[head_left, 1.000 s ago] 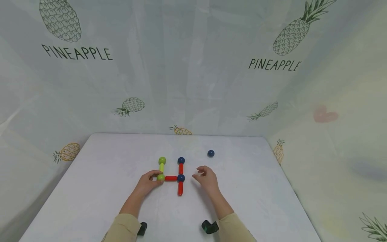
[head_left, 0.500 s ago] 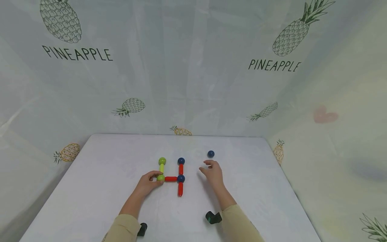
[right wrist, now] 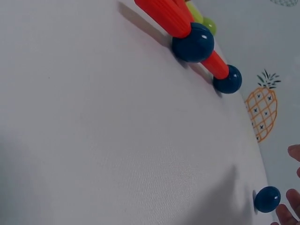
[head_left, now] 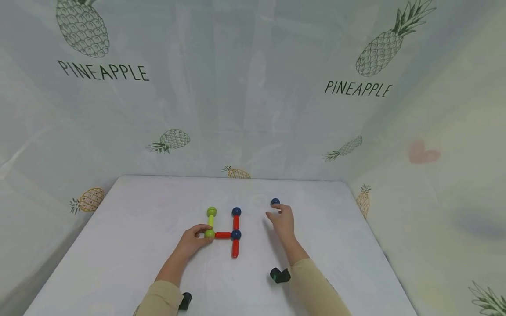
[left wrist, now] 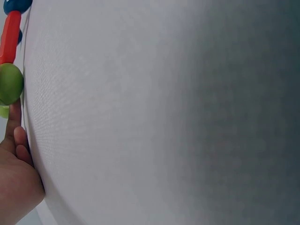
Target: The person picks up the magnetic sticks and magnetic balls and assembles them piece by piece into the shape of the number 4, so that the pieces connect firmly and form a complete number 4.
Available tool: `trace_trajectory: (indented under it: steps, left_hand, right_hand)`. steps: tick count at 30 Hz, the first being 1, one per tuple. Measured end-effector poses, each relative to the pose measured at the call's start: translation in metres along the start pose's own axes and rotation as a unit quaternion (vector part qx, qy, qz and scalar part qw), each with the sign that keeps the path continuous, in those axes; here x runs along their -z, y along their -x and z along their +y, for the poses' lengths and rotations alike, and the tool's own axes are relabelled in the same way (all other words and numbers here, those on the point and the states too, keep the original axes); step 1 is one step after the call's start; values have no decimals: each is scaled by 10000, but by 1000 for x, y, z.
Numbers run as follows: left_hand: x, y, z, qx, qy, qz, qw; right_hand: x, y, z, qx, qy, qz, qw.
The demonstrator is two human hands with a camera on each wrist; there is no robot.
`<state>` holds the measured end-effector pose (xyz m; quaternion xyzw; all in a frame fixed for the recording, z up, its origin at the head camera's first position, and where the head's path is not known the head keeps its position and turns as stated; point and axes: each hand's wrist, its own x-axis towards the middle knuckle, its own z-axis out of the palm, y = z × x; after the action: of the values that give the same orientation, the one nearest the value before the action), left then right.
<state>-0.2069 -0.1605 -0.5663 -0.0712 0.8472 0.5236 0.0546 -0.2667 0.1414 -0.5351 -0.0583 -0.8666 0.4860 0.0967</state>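
My left hand [head_left: 191,241] pinches the near green ball [head_left: 209,234] between thumb and fingers. From that ball a yellow-green rod [head_left: 211,221] runs back to another green ball [head_left: 211,211], and a red rod [head_left: 223,235] runs right to a blue ball [head_left: 236,235]. Two more red rods extend from this blue ball: one back to a second blue ball [head_left: 236,211], one forward with a bare end [head_left: 235,250]. My right hand [head_left: 283,224] has its fingers apart and holds nothing. Just beyond its fingertips lies a loose blue ball [right wrist: 267,199], partly covered in the head view.
Everything lies on a white table [head_left: 158,197], its back edge against a hanging cloth [head_left: 253,109] printed with pineapples. Dark wrist-worn devices [head_left: 280,275] stick out beside both sleeves, low over the table.
My right hand has moved away to the back right, from beside the joined rods up to the loose blue ball. The left hand keeps its pinch in the same place.
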Motion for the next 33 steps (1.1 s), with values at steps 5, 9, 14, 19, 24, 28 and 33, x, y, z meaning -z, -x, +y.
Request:
trace_trajectory:
  steps: [5,9,14,19,24,28,33]
  left_hand:
    - [0,0,1,-39,18,13,10000]
    - [1,1,1,-44,-6,40,10000]
    - [1,1,1,-76,-45,60,9999]
    - [1,1,1,-81,-11,41,10000]
    - [2,1,2,-19,4,28,10000]
    - [1,2,2,14,1,69,10000]
    - [1,2,3,-17,3,88,10000]
  right_hand:
    - [-1,-6,2,-144,-169,113,9997]
    - [-4,-10,4,-221,-135,207,9995]
    - [-7,-16,5,-211,35,363,9991]
    - [-10,-21,7,-256,-8,486,9985]
    - [-14,-30,9,-333,-3,490,9982]
    - [-14,-35,9,-373,51,436,9983]
    - [-16,-40,10,-386,142,311,9987]
